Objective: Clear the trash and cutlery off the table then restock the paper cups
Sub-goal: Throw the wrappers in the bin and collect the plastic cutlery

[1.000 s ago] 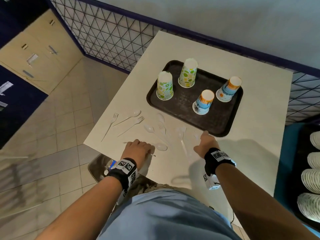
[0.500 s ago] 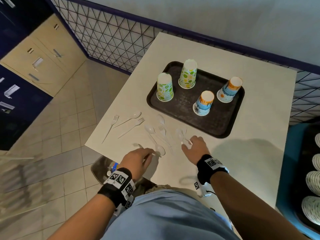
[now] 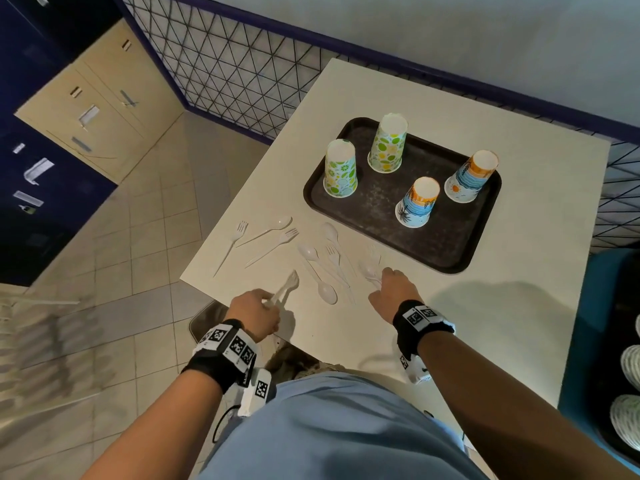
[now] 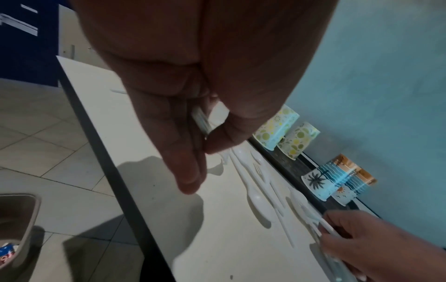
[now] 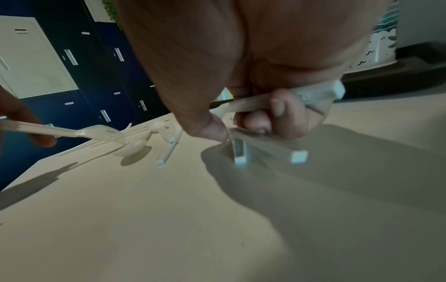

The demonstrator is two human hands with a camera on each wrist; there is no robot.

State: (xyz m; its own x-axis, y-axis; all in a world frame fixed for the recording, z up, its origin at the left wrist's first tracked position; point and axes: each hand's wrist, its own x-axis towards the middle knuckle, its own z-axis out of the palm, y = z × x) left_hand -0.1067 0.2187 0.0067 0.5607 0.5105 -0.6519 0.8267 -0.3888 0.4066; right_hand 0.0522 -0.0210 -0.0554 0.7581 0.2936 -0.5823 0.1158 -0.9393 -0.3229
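Several white plastic forks and spoons point(image 3: 313, 263) lie scattered on the cream table point(image 3: 450, 306) in front of a dark tray point(image 3: 446, 237). My left hand point(image 3: 256, 311) pinches white plastic forks point(image 3: 285, 289) by their handles, lifted off the near table edge; the handles point(image 4: 201, 122) show between thumb and fingers. My right hand point(image 3: 391, 285) grips several white cutlery handles point(image 5: 277, 103) low on the table; their heads point(image 3: 369, 270) stick out toward the tray. Several upside-down paper cups point(image 3: 341, 168) stand on the tray.
A grey bin point(image 4: 17, 225) with trash in it stands on the tiled floor below the table's near left corner. A black wire fence point(image 3: 242, 71) runs behind the table. At the right edge, stacks of white cups point(image 3: 628, 420) lie in a dark holder.
My left hand has picked forks up from the table and raised them. My right hand slid left along the table and closed on cutlery near the tray.
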